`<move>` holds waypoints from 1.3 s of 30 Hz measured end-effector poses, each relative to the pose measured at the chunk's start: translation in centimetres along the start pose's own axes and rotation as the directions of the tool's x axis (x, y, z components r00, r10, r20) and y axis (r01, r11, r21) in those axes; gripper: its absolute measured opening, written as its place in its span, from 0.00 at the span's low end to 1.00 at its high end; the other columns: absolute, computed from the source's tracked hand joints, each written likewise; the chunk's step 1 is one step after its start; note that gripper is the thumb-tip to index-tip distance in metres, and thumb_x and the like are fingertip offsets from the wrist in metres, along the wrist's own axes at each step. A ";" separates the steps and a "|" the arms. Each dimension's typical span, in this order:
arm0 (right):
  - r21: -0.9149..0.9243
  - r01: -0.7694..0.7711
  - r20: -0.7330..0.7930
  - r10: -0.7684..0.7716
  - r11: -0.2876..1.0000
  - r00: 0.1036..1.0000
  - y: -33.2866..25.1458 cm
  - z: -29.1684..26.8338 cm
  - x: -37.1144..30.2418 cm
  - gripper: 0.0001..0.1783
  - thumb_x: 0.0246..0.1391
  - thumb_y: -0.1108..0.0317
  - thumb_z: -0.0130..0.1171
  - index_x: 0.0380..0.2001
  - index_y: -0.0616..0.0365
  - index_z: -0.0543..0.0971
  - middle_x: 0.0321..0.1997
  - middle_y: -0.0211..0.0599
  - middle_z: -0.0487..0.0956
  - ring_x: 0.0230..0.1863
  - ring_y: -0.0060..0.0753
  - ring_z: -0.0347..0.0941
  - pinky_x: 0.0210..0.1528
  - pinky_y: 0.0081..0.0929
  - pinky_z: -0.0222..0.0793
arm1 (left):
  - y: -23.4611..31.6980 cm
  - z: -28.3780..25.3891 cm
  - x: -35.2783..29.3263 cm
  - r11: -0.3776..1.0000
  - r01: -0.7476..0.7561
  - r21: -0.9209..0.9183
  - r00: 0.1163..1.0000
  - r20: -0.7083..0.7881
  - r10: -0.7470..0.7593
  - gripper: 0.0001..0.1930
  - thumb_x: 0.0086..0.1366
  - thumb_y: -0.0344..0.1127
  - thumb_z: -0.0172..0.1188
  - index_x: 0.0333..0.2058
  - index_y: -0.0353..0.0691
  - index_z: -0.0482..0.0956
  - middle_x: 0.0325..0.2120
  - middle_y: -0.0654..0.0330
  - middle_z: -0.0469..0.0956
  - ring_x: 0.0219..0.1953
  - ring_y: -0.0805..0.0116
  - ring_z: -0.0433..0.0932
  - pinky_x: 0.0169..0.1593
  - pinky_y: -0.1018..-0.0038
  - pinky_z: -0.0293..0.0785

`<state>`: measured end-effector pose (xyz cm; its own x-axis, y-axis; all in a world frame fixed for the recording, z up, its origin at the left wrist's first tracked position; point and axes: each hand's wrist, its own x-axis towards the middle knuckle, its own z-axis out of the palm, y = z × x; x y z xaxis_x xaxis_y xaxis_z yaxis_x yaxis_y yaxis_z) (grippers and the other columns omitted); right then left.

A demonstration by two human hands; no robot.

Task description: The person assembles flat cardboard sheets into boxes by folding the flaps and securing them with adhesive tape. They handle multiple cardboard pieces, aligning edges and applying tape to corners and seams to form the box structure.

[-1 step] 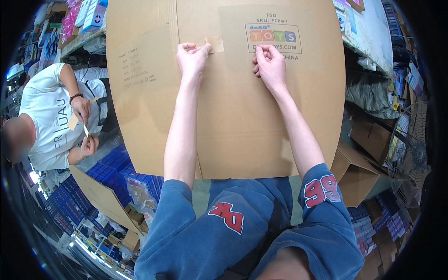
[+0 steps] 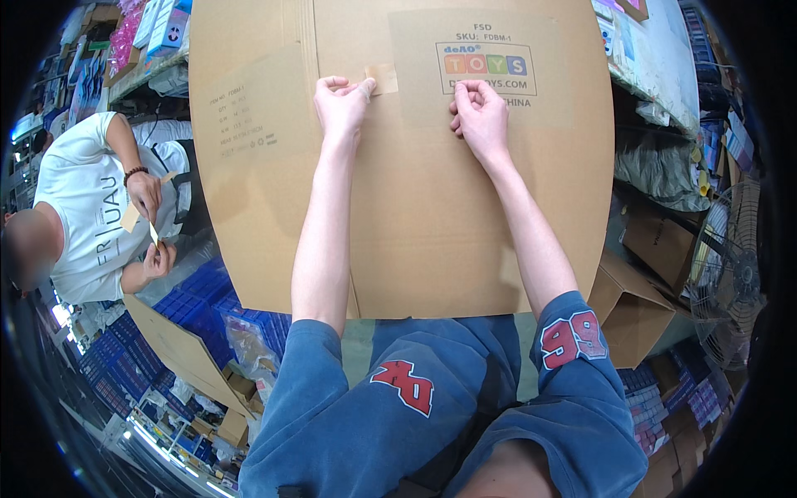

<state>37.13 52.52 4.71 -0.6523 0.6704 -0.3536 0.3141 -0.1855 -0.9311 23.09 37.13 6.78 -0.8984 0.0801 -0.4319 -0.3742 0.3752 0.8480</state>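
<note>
A large flat brown cardboard box (image 2: 415, 216) lies in front of me, with a coloured printed label near its far edge. My left hand (image 2: 342, 104) rests on the cardboard and pinches the loose end of a tan tape strip (image 2: 383, 79) between thumb and fingers. My right hand (image 2: 480, 114) sits a short way to the right, at the left edge of the label. Its fingers are curled with the tips against the cardboard, and whether they grip anything is unclear. Both forearms reach across the box from my blue sleeves.
A person in a white shirt (image 2: 83, 207) sits at the left, holding a small strip. Blue crates (image 2: 199, 299) and a leaning cardboard sheet (image 2: 178, 349) lie below them. An open carton (image 2: 639, 303) and a fan (image 2: 735, 266) stand right. Shelves of goods (image 2: 141, 41) are at upper left.
</note>
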 end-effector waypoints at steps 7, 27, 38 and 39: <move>-0.029 0.018 -0.010 -0.019 0.999 1.000 0.5 0.0 0.1 0.09 0.65 0.65 0.57 0.41 0.60 0.79 0.23 0.33 0.80 0.18 0.23 0.76 0.19 0.24 0.70 | -0.3 0.1 0.3 1.000 0.012 0.022 1.000 -0.007 -0.012 0.27 0.54 0.30 0.74 0.48 0.34 0.67 0.41 0.50 0.80 0.43 0.68 0.79 0.47 0.70 0.77; -0.747 0.609 0.383 -0.576 0.266 0.722 0.8 8.2 1.6 0.24 0.63 0.61 0.56 0.59 0.61 0.76 0.38 0.44 0.74 0.41 0.45 0.72 0.45 0.40 0.69 | -1.2 0.3 0.9 0.997 -0.017 -0.078 0.999 0.026 0.019 0.30 0.59 0.34 0.74 0.53 0.32 0.66 0.39 0.52 0.83 0.41 0.71 0.80 0.45 0.75 0.76; -0.784 0.528 0.387 -0.407 0.328 0.828 -0.9 8.0 2.0 0.24 0.64 0.57 0.55 0.60 0.55 0.76 0.40 0.47 0.76 0.43 0.48 0.76 0.48 0.42 0.73 | -7.5 -4.2 -4.3 0.913 -0.285 -0.291 0.920 -0.352 0.175 0.28 0.68 0.37 0.64 0.61 0.35 0.61 0.56 0.45 0.69 0.55 0.62 0.72 0.54 0.65 0.74; -0.787 0.518 0.386 -0.387 0.334 0.837 -1.0 7.9 2.0 0.24 0.65 0.57 0.55 0.61 0.54 0.76 0.41 0.47 0.76 0.44 0.48 0.76 0.49 0.43 0.73 | -8.7 -6.4 -5.4 0.953 -0.302 -0.038 0.904 -0.328 0.273 0.28 0.69 0.37 0.63 0.61 0.35 0.62 0.59 0.45 0.67 0.58 0.56 0.71 0.59 0.61 0.70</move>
<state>30.05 48.32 4.28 -0.9342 0.3555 0.0301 0.3101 0.8509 -0.4240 29.74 27.54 3.76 -0.9901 -0.1281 -0.0577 -0.0939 0.2982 0.9499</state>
